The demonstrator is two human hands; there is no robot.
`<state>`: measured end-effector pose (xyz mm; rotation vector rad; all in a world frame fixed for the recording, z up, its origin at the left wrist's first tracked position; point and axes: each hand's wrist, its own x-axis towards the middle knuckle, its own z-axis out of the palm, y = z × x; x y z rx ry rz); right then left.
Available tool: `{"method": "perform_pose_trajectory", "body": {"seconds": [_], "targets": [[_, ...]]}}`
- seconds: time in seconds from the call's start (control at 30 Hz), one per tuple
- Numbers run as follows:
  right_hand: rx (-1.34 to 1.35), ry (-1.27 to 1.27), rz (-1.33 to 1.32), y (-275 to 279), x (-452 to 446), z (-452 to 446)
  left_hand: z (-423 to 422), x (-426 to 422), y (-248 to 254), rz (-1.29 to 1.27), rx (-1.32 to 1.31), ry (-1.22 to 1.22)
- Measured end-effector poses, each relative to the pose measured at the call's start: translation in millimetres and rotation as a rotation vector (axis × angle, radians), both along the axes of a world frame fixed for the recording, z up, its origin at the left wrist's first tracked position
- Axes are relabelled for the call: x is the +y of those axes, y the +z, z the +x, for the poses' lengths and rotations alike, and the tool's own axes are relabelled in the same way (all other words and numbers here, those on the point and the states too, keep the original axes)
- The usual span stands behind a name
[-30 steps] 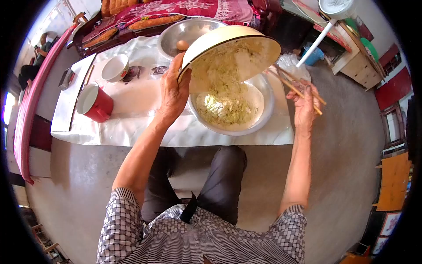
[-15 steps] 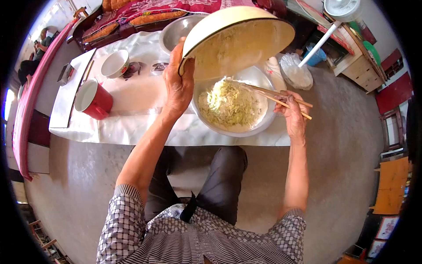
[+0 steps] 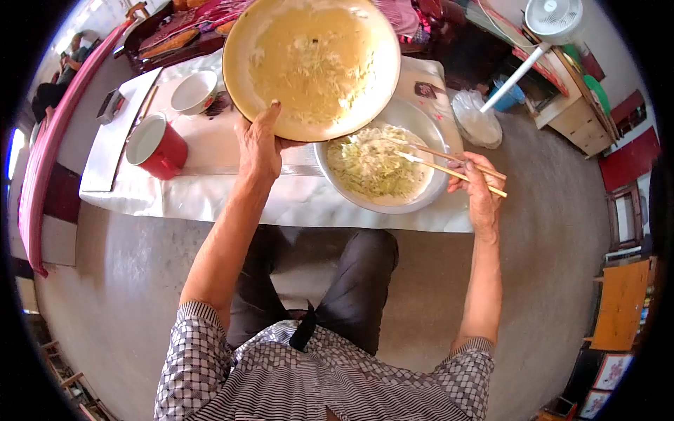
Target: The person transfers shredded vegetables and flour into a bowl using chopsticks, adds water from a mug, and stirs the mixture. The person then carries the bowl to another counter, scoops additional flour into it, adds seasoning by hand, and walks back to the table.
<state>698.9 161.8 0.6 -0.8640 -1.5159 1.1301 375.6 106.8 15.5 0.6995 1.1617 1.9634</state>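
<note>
My left hand [image 3: 261, 144] grips the rim of a yellow enamel basin [image 3: 302, 52], held up and tilted so its inside faces me. Pale shreds and a wet film cling to its inner surface. Between the fingers of my right hand [image 3: 480, 184] is a pair of chopsticks [image 3: 460, 168], their tips over a metal bowl [image 3: 440, 140] on the table. Pale green shredded vegetable [image 3: 372, 168], partly coated with white flour, lies in that bowl. The yellow basin hides part of the table behind it.
A red mug [image 3: 168, 153], a white bowl [image 3: 194, 95] and a white board [image 3: 116, 144] stand on the cloth-covered table [image 3: 232, 203], left. A plastic bag [image 3: 477, 119] and a fan [image 3: 551, 17] are at right. Another person [image 3: 60, 77] is at far left.
The yellow basin has swung left and turned from tipped over the metal bowl to facing me. My right hand with the chopsticks has moved slightly down and right.
</note>
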Motion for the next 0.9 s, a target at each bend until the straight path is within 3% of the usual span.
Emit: {"method": "perform_pose_trajectory", "body": {"seconds": [0.33, 0.5, 0.6, 0.9], "targets": [[-0.063, -0.045, -0.038, 25.7, 3.1, 20.3, -41.9, -79.3, -22.0, -0.17, -0.209, 0.061], [-0.119, -0.136, -0.09, 7.2, -0.7, -7.4, -57.5, -112.7, -47.6, -0.298, -0.197, 0.072], [-0.006, -0.097, -0.117, -6.6, 6.1, -22.8, -53.9, -121.9, -47.9, -0.365, -0.22, 0.158], [-0.137, 0.012, 0.022, 58.3, -18.0, -49.3, -67.8, -135.4, -69.5, -0.413, -0.214, 0.135]]}}
